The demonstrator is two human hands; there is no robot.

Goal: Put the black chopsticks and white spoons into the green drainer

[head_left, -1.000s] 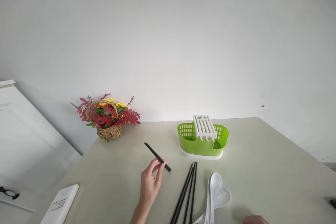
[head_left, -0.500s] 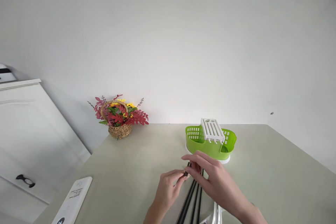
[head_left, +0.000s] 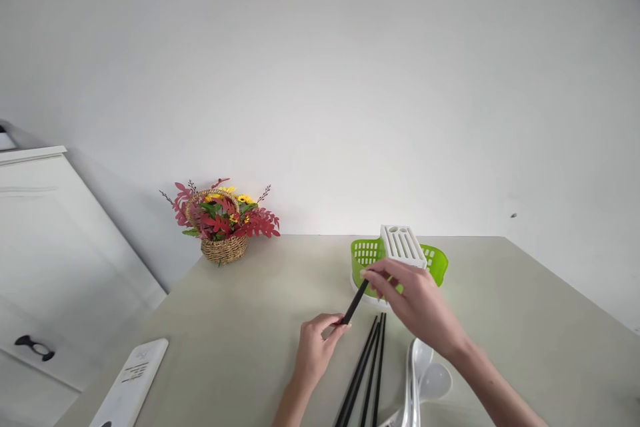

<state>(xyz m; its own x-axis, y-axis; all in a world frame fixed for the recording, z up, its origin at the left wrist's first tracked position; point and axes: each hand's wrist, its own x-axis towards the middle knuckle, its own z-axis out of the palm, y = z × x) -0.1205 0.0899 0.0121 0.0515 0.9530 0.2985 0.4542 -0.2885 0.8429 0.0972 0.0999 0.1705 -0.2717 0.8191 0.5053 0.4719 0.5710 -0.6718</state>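
Chopsticks (head_left: 356, 301) are held; markings (head_left: 135, 372) on the white slab (head_left: 125, 392) are illegible.

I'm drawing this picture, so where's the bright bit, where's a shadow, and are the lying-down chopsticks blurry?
Head view: wall brightest low in its middle, duller toward the upper corners; head view: soft shadow on the wall beside the cabinet; head view: the black chopsticks lying down look fairly clear.
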